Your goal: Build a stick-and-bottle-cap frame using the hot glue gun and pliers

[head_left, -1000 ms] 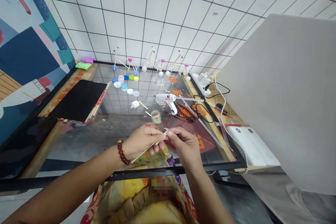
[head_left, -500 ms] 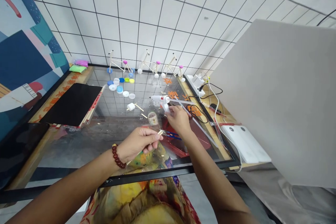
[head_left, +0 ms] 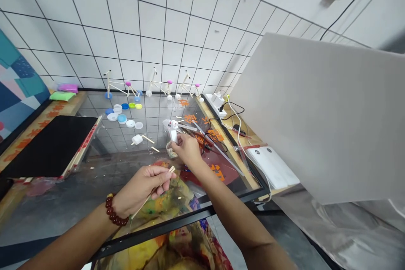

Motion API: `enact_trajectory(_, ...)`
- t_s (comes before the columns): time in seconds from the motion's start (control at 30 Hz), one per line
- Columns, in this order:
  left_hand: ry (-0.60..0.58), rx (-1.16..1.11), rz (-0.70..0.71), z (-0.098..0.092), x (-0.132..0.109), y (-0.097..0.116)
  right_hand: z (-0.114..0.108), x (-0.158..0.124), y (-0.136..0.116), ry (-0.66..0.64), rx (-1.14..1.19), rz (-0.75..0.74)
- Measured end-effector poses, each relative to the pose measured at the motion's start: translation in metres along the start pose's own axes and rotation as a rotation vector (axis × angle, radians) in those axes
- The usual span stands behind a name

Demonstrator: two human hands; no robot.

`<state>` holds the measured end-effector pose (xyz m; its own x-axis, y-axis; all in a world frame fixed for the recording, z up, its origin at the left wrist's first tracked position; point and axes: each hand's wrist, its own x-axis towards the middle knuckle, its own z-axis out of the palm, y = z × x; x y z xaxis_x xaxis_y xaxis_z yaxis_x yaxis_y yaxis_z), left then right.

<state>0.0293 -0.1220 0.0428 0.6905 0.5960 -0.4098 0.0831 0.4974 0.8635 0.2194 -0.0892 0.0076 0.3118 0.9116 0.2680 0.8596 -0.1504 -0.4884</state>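
Observation:
My left hand (head_left: 144, 187), with a red bead bracelet on its wrist, is closed in a pinch on a thin wooden stick (head_left: 171, 169) above the glass tabletop (head_left: 95, 173). My right hand (head_left: 186, 150) reaches forward over the glass and its fingers curl round the handle of a white glue gun (head_left: 172, 127). A small clear tape roll (head_left: 170, 151) lies just left of that hand.
Three stick-and-cap bicycle models (head_left: 122, 88) stand along the tiled wall. Several coloured bottle caps (head_left: 123, 112) and a white cap on a stick (head_left: 137, 139) lie mid-table. A black mat (head_left: 47, 145) is at the left. A power strip (head_left: 217, 103), cables and a white device (head_left: 272, 166) sit right.
My right hand left the stick and reached forward onto the glue gun. My left hand kept the stick. The view swung to the right.

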Motion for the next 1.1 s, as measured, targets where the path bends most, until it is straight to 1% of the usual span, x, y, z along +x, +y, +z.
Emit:
enact_trajectory(0.1, 0.025, -0.014, -0.018, -0.002, 0.002, -0.001, 0.006, 0.007, -0.01, -0.026, -0.029, -0.048)
enact_trajectory(0.23, 0.046, -0.025, -0.035, -0.005, 0.005, -0.002, 0.01, 0.014, -0.023, -0.075, -0.044, -0.063)
enact_trajectory(0.3, 0.034, -0.031, -0.031, -0.006, 0.006, -0.002, 0.008, 0.017, -0.022, -0.085, -0.035, -0.077)
enact_trajectory(0.4, 0.028, -0.069, -0.022, -0.008, 0.007, -0.002, -0.005, 0.02, -0.007, -0.09, 0.032, -0.099)
enact_trajectory(0.47, 0.05, -0.124, -0.01, -0.008, 0.007, 0.0, -0.019, 0.021, 0.008, -0.074, 0.131, -0.082)
enact_trajectory(0.53, 0.088, -0.181, 0.009, -0.007, 0.007, 0.004, -0.033, 0.018, 0.021, -0.019, 0.286, -0.004)
enact_trajectory(0.57, 0.105, -0.204, 0.019, -0.007, 0.007, 0.005, -0.037, 0.014, 0.024, -0.002, 0.399, 0.042)
enact_trajectory(0.6, 0.118, -0.222, 0.031, -0.006, 0.006, 0.007, -0.04, 0.009, 0.023, -0.023, 0.526, 0.073)
enact_trajectory(0.63, 0.121, -0.227, 0.043, -0.006, 0.006, 0.008, -0.042, 0.002, 0.02, -0.076, 0.661, 0.085)
enact_trajectory(0.7, 0.135, -0.225, 0.079, -0.006, 0.006, 0.008, -0.04, -0.015, 0.007, -0.206, 0.884, 0.058)
enact_trajectory(0.73, 0.14, -0.216, 0.097, -0.006, 0.007, 0.008, -0.037, -0.024, -0.002, -0.263, 0.951, 0.039)
enact_trajectory(0.77, 0.147, -0.206, 0.116, -0.006, 0.007, 0.007, -0.035, -0.031, -0.01, -0.314, 0.994, 0.015)
enact_trajectory(0.8, 0.152, -0.195, 0.133, -0.006, 0.007, 0.006, -0.032, -0.037, -0.017, -0.331, 1.012, -0.003)
enact_trajectory(0.87, 0.159, -0.179, 0.155, -0.008, 0.007, 0.004, -0.028, -0.044, -0.026, -0.319, 1.012, -0.027)
enact_trajectory(0.97, 0.151, -0.166, 0.139, -0.01, 0.007, 0.004, -0.026, -0.043, -0.027, -0.28, 1.019, -0.044)
enact_trajectory(1.1, 0.143, -0.15, 0.112, -0.01, 0.007, 0.004, -0.023, -0.039, -0.021, -0.296, 1.065, -0.036)
